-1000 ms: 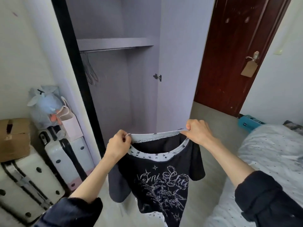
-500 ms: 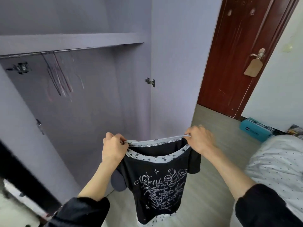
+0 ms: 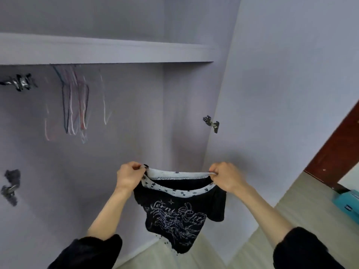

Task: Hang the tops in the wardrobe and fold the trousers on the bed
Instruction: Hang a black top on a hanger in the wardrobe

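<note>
A black T-shirt [image 3: 174,220] with a white star-print neckband and a pale graphic print hangs in front of me. My left hand [image 3: 129,176] pinches the left end of the neckband, and my right hand [image 3: 226,176] pinches its right end, stretching the neck opening wide. The shirt hangs just in front of the open grey wardrobe [image 3: 136,113]. Several thin wire hangers [image 3: 75,105] dangle from the rail under the wardrobe shelf [image 3: 106,50], up and to the left of my hands.
The open wardrobe door [image 3: 281,94] stands on the right with a hinge [image 3: 211,123] at its edge. More hinges [image 3: 19,82] show on the left side. A dark red room door [image 3: 334,152] and a teal box [image 3: 347,202] on the pale floor lie far right.
I have moved closer to the wardrobe, so its inside fills the view and the bed has dropped out. The shirt stays stretched between both hands, a little nearer the hangers.
</note>
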A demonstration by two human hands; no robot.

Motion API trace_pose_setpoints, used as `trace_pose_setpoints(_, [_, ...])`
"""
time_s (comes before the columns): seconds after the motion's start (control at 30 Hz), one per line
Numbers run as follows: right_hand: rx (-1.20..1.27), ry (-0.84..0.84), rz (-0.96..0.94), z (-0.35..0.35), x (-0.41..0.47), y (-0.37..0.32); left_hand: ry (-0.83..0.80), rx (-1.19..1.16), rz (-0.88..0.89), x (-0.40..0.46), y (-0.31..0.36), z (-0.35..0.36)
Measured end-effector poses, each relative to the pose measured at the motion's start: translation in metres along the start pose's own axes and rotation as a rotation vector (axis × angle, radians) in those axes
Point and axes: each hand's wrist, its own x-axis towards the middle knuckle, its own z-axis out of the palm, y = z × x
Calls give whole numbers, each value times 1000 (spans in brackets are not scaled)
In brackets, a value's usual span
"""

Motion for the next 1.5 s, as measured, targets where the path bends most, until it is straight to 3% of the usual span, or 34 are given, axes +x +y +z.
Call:
trace_pose_setpoints(0.07, [4, -32, -46, 4, 41, -7, -75, -184, -116, 22, 1, -7])
trace_pose_setpoints(0.17, [3, -91, -136, 13, 102, -26, -112, -251, -155, 51, 3, -23])
trace_pose_setpoints(0.37, [14, -273, -331, 34, 211, -81, -78, -230, -137, 98, 24, -44])
trace_pose_setpoints(0.53, [316, -380, -503, 36, 288, -150, 50, -101, -137, 132, 39, -52])
trace_pose_setpoints(0.73, [1124, -738, -312, 23, 332, -250, 290, 63, -155, 147, 37, -72])
trace_pose_setpoints(0.87, [1261, -879, -207, 20, 344, -301, 393, 68, -192, 145, 29, -93])
trace_pose_setpoints(1.0, [1532, -1030, 62, 14, 357, -329, 468, 84, -239, 142, 25, -108])
trace_pose_setpoints(1.07, [1571, -997, 136, 13, 361, -338, 487, 71, -245, 141, 23, -111])
trace_pose_setpoints(1.13, [1502, -861, 122, 14, 366, -342, 502, 29, -247, 138, 21, -111])
trace_pose_setpoints(1.23, [1412, -642, 46, 14, 371, -339, 513, -56, -246, 137, 22, -107])
trace_pose_setpoints(1.5, [1223, -309, -223, 13, 364, -296, 452, -219, -216, 128, 24, -96])
